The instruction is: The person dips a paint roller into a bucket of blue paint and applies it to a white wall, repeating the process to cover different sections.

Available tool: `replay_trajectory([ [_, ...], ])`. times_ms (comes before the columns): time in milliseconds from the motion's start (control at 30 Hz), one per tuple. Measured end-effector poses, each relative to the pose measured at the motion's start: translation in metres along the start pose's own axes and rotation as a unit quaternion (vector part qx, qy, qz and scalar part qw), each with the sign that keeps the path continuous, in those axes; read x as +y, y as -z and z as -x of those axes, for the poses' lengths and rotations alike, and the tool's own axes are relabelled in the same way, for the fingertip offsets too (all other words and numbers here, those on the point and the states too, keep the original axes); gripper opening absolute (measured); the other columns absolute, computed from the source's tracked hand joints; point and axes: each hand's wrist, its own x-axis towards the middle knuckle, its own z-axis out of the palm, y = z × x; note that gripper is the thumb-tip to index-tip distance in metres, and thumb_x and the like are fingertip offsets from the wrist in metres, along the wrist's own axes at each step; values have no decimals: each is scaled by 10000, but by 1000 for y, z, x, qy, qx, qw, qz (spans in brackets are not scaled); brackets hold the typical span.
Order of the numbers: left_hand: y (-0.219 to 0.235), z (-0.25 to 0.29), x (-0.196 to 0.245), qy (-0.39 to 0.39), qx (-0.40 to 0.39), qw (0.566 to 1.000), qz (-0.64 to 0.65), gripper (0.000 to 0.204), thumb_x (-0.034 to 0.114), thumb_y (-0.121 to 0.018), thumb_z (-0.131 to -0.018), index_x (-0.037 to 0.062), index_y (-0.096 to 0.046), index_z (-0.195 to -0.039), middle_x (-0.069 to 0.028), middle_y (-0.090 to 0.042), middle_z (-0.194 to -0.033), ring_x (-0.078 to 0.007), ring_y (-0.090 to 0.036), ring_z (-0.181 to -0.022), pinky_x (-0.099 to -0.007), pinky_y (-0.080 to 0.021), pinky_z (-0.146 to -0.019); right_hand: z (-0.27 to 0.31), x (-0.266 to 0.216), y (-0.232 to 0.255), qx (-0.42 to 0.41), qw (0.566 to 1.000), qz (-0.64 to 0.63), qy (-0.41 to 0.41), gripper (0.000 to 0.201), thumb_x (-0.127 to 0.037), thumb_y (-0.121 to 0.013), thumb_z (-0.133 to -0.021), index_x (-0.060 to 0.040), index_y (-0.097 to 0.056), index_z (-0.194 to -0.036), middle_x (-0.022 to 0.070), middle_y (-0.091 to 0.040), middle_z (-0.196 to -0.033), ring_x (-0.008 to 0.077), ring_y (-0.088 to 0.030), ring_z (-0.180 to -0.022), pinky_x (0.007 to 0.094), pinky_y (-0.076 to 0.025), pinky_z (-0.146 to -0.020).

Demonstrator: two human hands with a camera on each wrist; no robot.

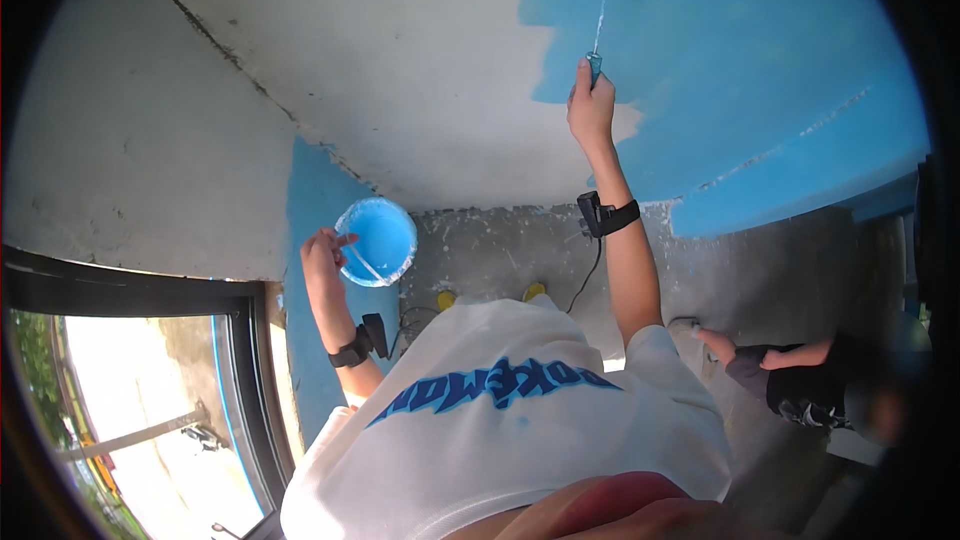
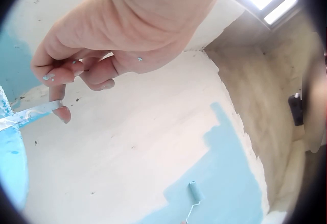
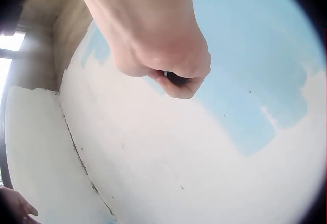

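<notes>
My right hand (image 1: 593, 112) grips the handle of a paint roller (image 1: 602, 15), its wire frame reaching up to a blue sleeve pressed against the wall. In the right wrist view my fist (image 3: 166, 55) hides most of the roller's dark handle (image 3: 177, 79). With curled fingers, my left hand (image 1: 322, 262) holds a bucket (image 1: 402, 240) of light blue paint by its bail handle (image 1: 366, 265). Over in the left wrist view, the paint-streaked bail (image 2: 33, 115) hooks over a finger, and blue paint specks dot the fingers. The roller sleeve (image 2: 194, 190) shows against wet-looking blue there.
Ahead is a wall (image 1: 420, 70), bare white on the left and blue paint (image 1: 760, 50) on the right. A dark-framed window (image 1: 150, 380) stands at lower left. Another person (image 1: 790, 380) is at lower right, near the paint-spattered floor (image 1: 490, 250).
</notes>
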Motion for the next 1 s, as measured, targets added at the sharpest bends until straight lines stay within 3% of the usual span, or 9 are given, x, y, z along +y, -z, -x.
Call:
replay_trajectory([
  [100,1,-5,-4,-11,-15,1000,11,215,151,-413,-883,89,-518,-706,-32,-554,-616,-121,-621,-692,-225,-300,-508,12,14,-12,10,1000,3,0,420,-302,-437,-998,-49,-432,-662,-5,-393,-496,106,-389,-423,298,-323,-428],
  [200,-3,0,2,5,1,1000,11,263,111,-404,-894,89,-469,-640,0,-427,-578,-178,-656,-744,-242,-287,-498,55,44,-15,14,998,54,-18,386,-271,-452,-987,-7,-477,-707,36,-412,-534,153,-411,-503,347,-342,-503],
  [300,-2,2,1,16,1,1000,11,265,116,-403,-901,94,-472,-646,2,-428,-578,-176,-653,-740,-239,-282,-492,102,94,-15,-29,990,94,-98,387,-281,-460,-976,26,-524,-750,134,-504,-580,270,-493,-540,393,-396,-556],
  [400,0,-1,-4,28,1,1000,3,260,116,-399,-900,97,-475,-652,3,-430,-578,-170,-648,-739,-232,-278,-490,138,134,-20,-52,976,141,-157,428,-313,-458,-973,34,-514,-727,168,-510,-576,319,-512,-548,415,-406,-567],
  [600,-8,0,-5,38,-16,999,1,236,106,-402,-878,94,-489,-659,8,-423,-578,-169,-653,-750,-226,-279,-492,178,189,-13,-62,965,199,-156,493,-360,-460,-964,44,-501,-685,204,-517,-586,374,-523,-568,447,-399,-575],
  [633,-8,0,-7,46,-17,999,-5,236,106,-402,-878,94,-489,-659,8,-423,-578,-169,-653,-750,-226,-279,-492,179,183,-10,-62,963,202,-166,493,-360,-460,-964,44,-501,-685,204,-517,-586,374,-523,-568,447,-399,-575],
  [700,-8,-2,-8,38,-12,999,-16,218,99,-406,-864,86,-493,-664,9,-420,-586,-177,-656,-756,-232,-282,-495,175,175,-3,-81,969,148,-182,506,-395,-471,-967,14,-467,-669,117,-447,-524,239,-499,-497,406,-391,-526],
  [833,-11,3,-4,43,-26,999,-21,199,94,-407,-854,76,-503,-681,7,-423,-594,-185,-658,-767,-237,-284,-504,177,187,18,-86,968,87,-219,482,-429,-488,-960,-44,-439,-673,28,-440,-506,141,-441,-393,314,-349,-396],
  [1000,-19,13,4,33,-25,999,-19,193,107,-407,-860,63,-525,-714,-2,-429,-600,-192,-656,-796,-245,-292,-531,138,79,65,-79,971,39,-222,454,-427,-478,-968,-68,-420,-696,-18,-393,-493,91,-399,-369,265,-310,-343],
])
